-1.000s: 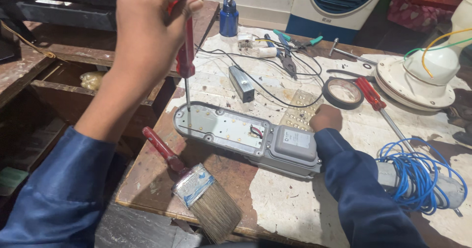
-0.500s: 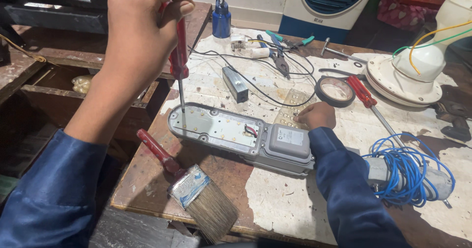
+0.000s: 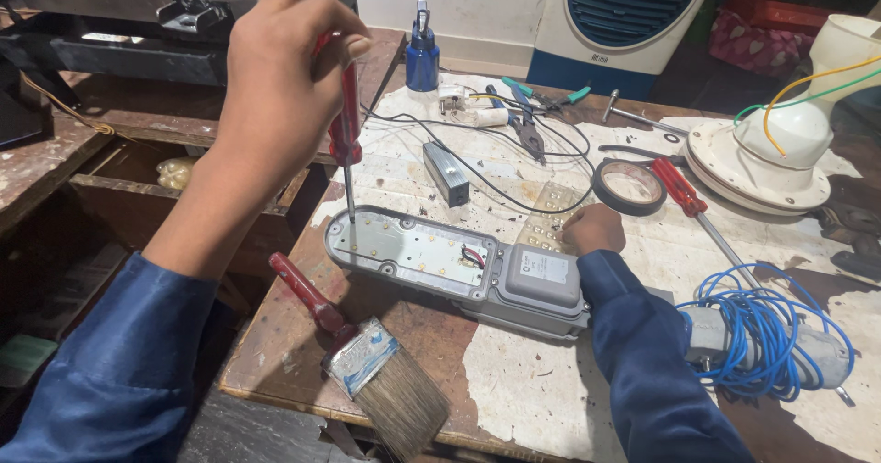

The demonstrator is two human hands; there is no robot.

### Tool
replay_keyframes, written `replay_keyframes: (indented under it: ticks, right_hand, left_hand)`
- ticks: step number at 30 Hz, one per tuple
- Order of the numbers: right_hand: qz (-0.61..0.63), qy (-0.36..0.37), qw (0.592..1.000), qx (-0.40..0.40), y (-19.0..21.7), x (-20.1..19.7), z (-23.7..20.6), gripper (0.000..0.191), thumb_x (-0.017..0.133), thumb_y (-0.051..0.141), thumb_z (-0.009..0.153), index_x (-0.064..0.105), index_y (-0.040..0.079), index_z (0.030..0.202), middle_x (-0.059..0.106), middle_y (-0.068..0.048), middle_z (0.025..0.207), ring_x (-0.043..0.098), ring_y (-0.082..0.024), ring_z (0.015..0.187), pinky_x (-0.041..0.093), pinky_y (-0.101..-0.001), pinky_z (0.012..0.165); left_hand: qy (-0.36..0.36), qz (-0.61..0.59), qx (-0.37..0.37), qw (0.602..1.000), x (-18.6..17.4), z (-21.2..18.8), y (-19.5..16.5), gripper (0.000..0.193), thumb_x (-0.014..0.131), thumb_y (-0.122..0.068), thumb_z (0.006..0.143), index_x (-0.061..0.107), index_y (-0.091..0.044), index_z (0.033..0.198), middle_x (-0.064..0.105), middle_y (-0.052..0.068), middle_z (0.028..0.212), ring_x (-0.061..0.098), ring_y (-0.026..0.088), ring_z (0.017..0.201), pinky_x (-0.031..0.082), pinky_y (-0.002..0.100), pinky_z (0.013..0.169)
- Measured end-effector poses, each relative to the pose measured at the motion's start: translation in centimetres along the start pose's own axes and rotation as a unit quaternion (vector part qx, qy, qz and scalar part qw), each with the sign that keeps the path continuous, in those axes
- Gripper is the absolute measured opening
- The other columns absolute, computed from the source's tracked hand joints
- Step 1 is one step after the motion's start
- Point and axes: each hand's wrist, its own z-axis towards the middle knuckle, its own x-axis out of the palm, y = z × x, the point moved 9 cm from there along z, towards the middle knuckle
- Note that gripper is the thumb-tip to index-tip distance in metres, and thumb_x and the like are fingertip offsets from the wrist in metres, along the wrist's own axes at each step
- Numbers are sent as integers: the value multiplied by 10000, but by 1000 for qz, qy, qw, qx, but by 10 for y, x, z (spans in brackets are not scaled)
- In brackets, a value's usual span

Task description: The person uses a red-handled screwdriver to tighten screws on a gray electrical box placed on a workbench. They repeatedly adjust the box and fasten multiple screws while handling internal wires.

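My left hand (image 3: pixel 280 87) grips a red-handled screwdriver (image 3: pixel 346 123) held upright, its tip set on the near-left corner of a grey street-light housing (image 3: pixel 440 261) lying on the worn table (image 3: pixel 514 399). My right hand (image 3: pixel 594 228) rests closed at the far edge of the housing, beside its grey driver box (image 3: pixel 543 277); whether it holds anything is hidden. Red and black wires (image 3: pixel 472 257) stick out of the housing's light plate.
A paint brush with a red handle (image 3: pixel 367 362) lies at the table's front edge. A tape roll (image 3: pixel 629 186), a second red screwdriver (image 3: pixel 688 197), pliers (image 3: pixel 525 123), a blue wire coil (image 3: pixel 762 334), a white lamp base (image 3: pixel 780 151) and a blue bottle (image 3: pixel 422 55) surround the housing.
The view has shifted slightly; my left hand keeps the screwdriver upright on the housing corner, with the grip turned a little. My right hand stays at the housing's far edge.
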Motion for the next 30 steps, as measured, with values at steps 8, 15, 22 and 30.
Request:
replay_keyframes:
  ticks: [8, 15, 22, 30]
  right_hand:
    - [-62, -7, 998, 7, 5, 3, 5, 131, 856, 144, 699, 843, 143, 830, 781, -98, 931, 755, -265, 914, 593, -359, 784]
    - [-30, -13, 999, -29, 3, 2, 12, 219, 878, 200, 653, 834, 121, 853, 777, -107, 951, 756, -276, 934, 587, -387, 818]
    - [38, -124, 985, -110, 2, -16, 13, 151, 818, 199, 699, 837, 159, 843, 770, -85, 840, 743, -289, 801, 580, -384, 789]
    - [59, -301, 946, -108, -13, -43, 8, 71, 772, 181, 835, 803, 137, 881, 747, -132, 848, 715, -328, 787, 564, -425, 732]
  left_hand:
    - [46, -113, -28, 992, 2, -3, 12, 155, 651, 55, 1054, 683, -6, 1193, 642, 92, 1087, 681, 189, 967, 531, 315, 820]
    - [-27, -233, -149, 961, 4, -15, 42, 151, 725, -74, 1003, 723, -27, 1146, 520, 42, 1106, 577, 118, 934, 521, 273, 803]
    - [-17, -288, -157, 944, 9, -16, 65, 250, 634, -103, 1015, 648, -74, 1263, 700, 2, 1067, 664, 32, 991, 541, 220, 912]
    - [-12, -199, -179, 963, 9, -21, 62, 189, 730, -114, 1013, 736, -81, 1199, 617, 69, 1051, 605, 88, 918, 547, 259, 804]
